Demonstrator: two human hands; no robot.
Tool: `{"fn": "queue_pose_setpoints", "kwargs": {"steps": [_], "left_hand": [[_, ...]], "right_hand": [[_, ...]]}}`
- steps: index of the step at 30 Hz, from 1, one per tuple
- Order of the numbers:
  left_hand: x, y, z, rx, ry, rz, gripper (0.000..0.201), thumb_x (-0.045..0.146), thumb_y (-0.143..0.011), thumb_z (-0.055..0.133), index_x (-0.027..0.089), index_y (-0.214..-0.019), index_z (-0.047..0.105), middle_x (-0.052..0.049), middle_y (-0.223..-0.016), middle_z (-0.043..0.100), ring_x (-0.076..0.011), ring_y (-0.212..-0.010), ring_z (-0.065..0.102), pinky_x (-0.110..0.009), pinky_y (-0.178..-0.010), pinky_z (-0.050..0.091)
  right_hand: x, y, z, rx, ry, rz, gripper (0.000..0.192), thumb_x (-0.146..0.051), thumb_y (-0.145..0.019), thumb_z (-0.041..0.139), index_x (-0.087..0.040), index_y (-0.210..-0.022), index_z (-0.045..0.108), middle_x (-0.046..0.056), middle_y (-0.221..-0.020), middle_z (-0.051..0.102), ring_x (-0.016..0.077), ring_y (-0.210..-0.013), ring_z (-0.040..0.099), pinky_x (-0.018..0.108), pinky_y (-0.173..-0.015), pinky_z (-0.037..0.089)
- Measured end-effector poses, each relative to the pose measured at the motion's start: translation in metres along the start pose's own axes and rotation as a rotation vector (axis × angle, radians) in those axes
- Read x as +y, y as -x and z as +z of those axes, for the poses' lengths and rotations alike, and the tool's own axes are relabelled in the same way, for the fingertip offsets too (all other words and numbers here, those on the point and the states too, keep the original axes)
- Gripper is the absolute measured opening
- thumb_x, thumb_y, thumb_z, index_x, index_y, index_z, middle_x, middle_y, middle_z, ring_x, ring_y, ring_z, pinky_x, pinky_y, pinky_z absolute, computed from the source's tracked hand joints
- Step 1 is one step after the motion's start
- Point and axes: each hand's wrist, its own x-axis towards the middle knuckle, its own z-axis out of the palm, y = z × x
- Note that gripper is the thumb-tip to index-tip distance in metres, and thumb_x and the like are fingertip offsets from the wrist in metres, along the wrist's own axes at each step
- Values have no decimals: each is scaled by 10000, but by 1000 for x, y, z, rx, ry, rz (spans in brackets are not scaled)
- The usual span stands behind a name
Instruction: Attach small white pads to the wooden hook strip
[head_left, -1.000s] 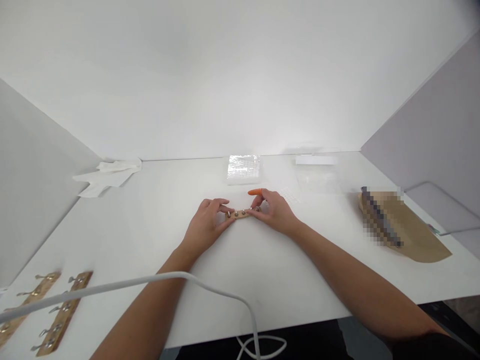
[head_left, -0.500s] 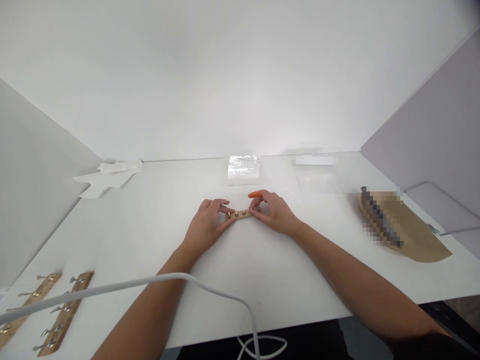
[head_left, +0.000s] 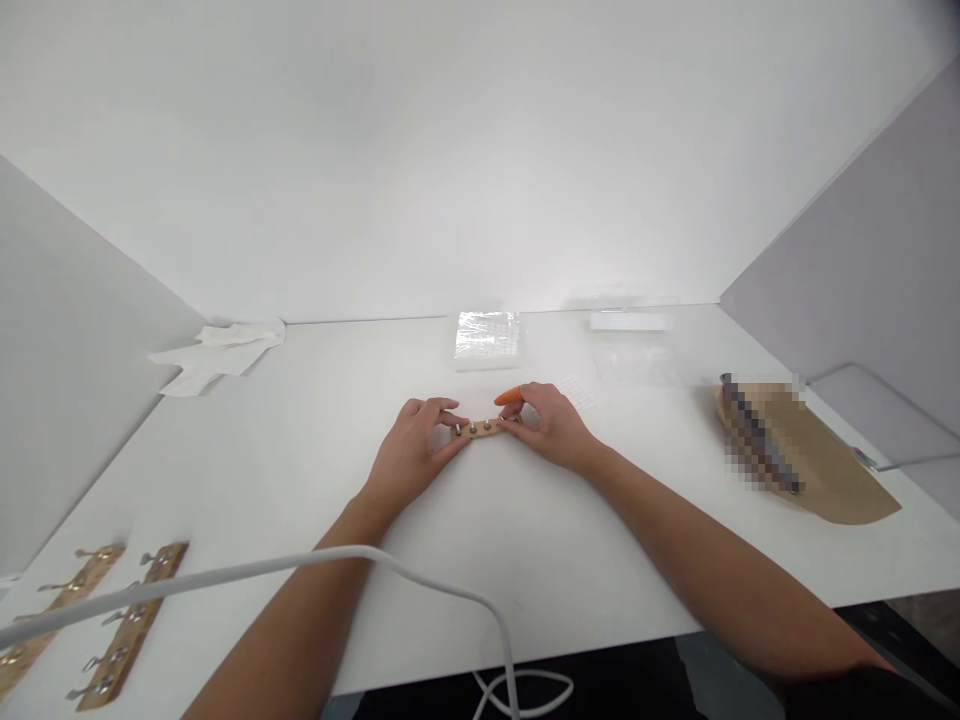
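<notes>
A small wooden strip with several metal hooks (head_left: 480, 429) lies on the white table between my hands. My left hand (head_left: 412, 440) pinches its left end between thumb and fingers. At the strip's right end, my right hand (head_left: 551, 425) has thumb and fingers closed round the strip and one of its hooks. An orange finger cot (head_left: 508, 397) covers a fingertip of the right hand, which points to the left. My fingers partly hide both ends of the strip.
Two larger wooden hook racks (head_left: 139, 625) lie at the front left. A white cable (head_left: 360, 552) crosses the foreground. Behind my hands sits a clear plastic packet (head_left: 487, 340). Crumpled white paper (head_left: 225, 350) lies back left, brown paper (head_left: 840, 470) at right.
The orange-covered finger of my right hand has tilted slightly downward. Both hands stay at the strip, which has hardly moved.
</notes>
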Motion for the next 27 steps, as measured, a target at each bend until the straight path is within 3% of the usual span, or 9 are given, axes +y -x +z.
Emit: {"fn": "queue_pose_setpoints", "kwargs": {"steps": [14, 19, 23, 27], "left_hand": [[-2, 0, 1, 7, -6, -7, 368, 469, -965, 651, 299, -1278, 557, -1, -1192, 796, -301, -1319, 535, -471, -976, 562], [-5, -1, 3, 15, -9, 9, 363, 457, -956, 660, 299, -1270, 571, -7, -1189, 793, -306, -1323, 536, -481, -982, 561], [-5, -2, 3, 11, -15, 14, 359, 444, -950, 664, 292, -1263, 577, -10, -1187, 794, -305, -1310, 539, -480, -982, 558], [-2, -2, 1, 11, -22, 4, 344, 445, -949, 662, 298, -1250, 582, -5, -1187, 796, -307, -1300, 546, -468, -940, 567]], "right_hand": [[4, -1, 2, 3, -10, -6, 254, -357, -974, 717, -306, -1216, 657, 13, -1019, 775, 246, -1039, 704, 474, -997, 522], [4, -2, -6, -73, 15, -35, 430, -396, -916, 777, -308, -1306, 618, 43, -1130, 750, 267, -1090, 694, 476, -966, 557], [2, -3, -20, -49, 70, -70, 527, -438, -868, 819, -297, -1328, 603, 56, -1157, 734, 283, -1095, 701, 500, -1009, 544], [3, -3, -30, -24, -12, -28, 340, -414, -935, 737, -286, -1239, 651, 45, -1100, 749, 244, -1032, 726, 451, -966, 578]]}}
